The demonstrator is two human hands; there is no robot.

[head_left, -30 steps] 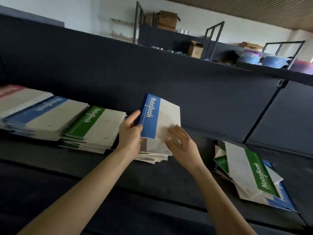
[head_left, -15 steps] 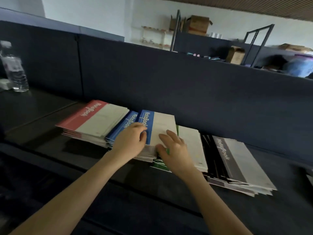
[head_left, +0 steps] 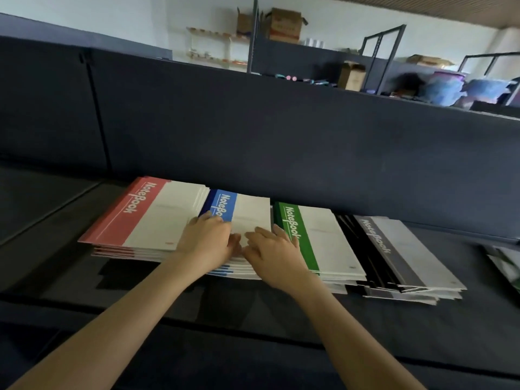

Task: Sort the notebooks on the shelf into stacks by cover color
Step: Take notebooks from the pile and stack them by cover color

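Head view: left hand (head_left: 208, 240), right hand (head_left: 273, 249) atop blue stack (head_left: 251, 211) beside green stack (head_left: 319, 235).

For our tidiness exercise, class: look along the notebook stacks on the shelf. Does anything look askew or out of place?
Yes. The black stack, rightmost in the row, is fanned out, its edges stepped rather than squared. Further right, at the picture's edge, a loose pile lies askew, apart from the row.
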